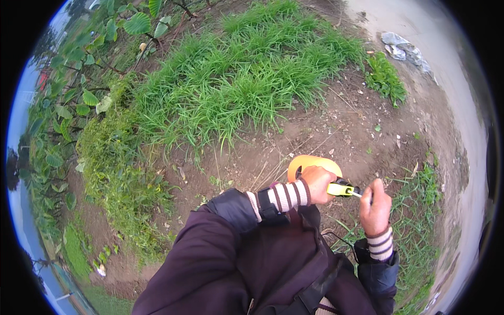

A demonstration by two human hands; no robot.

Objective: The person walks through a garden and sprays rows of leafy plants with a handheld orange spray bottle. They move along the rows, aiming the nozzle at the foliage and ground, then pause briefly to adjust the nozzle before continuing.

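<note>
My left hand (317,184) is wrapped round the upper part of what looks like a hand sprayer, with a rounded orange body (310,160) beyond the hand. A yellow-green and black head (340,189) sticks out to the right of my fingers. From that head a short pale rod (355,194) runs to my right hand (376,209), which is closed on its end, hiding the grip. The sprayer is held in front of me above bare brown soil (362,136); whether it touches the ground I cannot tell.
Ahead grows a dense patch of grassy green plants (252,68). To the left are bushy plants (115,163) and large-leaved plants (139,23). A leafy clump (386,79) and crumpled silvery sheeting (404,50) lie by the pale path (446,42) at the right. Grass (415,231) grows beside my right arm.
</note>
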